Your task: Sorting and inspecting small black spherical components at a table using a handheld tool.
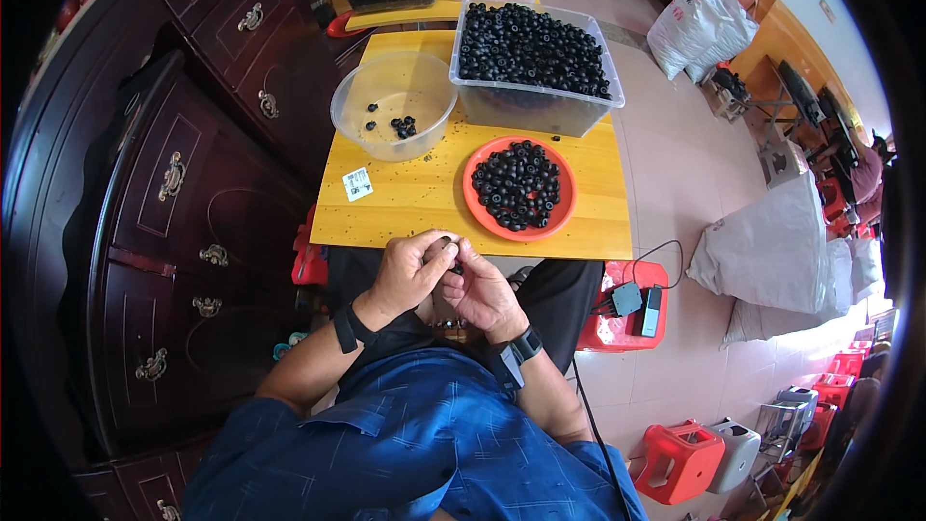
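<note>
Just off the near edge of the yellow table [439, 195], my left hand [410, 270] and my right hand [484, 301] meet over my lap. Their fingertips pinch together on a small black round part [456, 269], mostly covered by the fingers. A red-orange plate [569, 195] heaped with small black ring-shaped parts [519, 183] sits beyond my right hand. Farther left stands a round clear bowl [349, 116] with several similar black parts at its bottom. Behind the plate, a big clear bin [531, 114] is filled high with the same parts.
A white paper label [357, 184] and dark crumbs lie on the table. Dark wooden drawers [174, 232] close in on the left. On the right, a red stool [617, 328] carries a small device with cables. White sacks [762, 241] and more stools [680, 461] stand on the floor.
</note>
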Motion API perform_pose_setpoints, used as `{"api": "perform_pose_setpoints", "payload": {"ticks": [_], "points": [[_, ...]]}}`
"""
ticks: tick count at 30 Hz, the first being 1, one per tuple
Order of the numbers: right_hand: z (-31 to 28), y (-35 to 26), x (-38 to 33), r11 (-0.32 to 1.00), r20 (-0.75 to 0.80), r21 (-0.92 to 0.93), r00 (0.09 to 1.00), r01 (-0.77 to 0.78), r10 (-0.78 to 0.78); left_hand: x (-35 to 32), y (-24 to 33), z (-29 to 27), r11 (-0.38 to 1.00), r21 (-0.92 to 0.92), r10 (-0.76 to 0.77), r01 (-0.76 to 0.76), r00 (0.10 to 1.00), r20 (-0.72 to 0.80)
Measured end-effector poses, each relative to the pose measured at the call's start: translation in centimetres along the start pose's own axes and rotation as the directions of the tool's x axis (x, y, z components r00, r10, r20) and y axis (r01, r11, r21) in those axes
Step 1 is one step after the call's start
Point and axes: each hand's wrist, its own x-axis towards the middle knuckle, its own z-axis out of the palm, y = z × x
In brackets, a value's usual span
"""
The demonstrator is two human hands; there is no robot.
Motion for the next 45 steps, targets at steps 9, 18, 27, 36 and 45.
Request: {"api": "perform_pose_setpoints", "payload": {"ticks": [9, 18, 27, 36, 45], "points": [[-0.4, -0.1, 0.3, 0.999, 0.069, 0.016, 0.997, -0.044, 0.043, 0.1, -0.8, 0.4, 0.966, -0.241, -0.084, 0.090, 0.996, 0.037], [0.7, -0.2, -0.3, 1.000, 0.027, -0.021, 1.000, -0.010, 0.010, 0.9, 1.7, -1.0, 0.840, -0.429, -0.256, 0.333, 0.939, 0.228], [0.1, -0.1, -0.4, 0.985, 0.019, -0.173, 1.000, 0.011, -0.008, 1.0, 0.8, -1.0, 0.808, -0.468, -0.242, 0.358, 0.926, 0.290], [0.3, -0.6, -0.5, 0.997, -0.037, -0.072, 0.999, 0.006, -0.009, 0.8, 0.4, -1.2, 0.879, -0.396, -0.146, 0.267, 0.940, 0.310], [0.2, -0.4, -0.2, 0.999, -0.024, -0.037, 1.000, 0.006, -0.007, 0.8, 0.4, -1.0, 0.911, -0.332, -0.157, 0.243, 0.951, 0.266]]}}
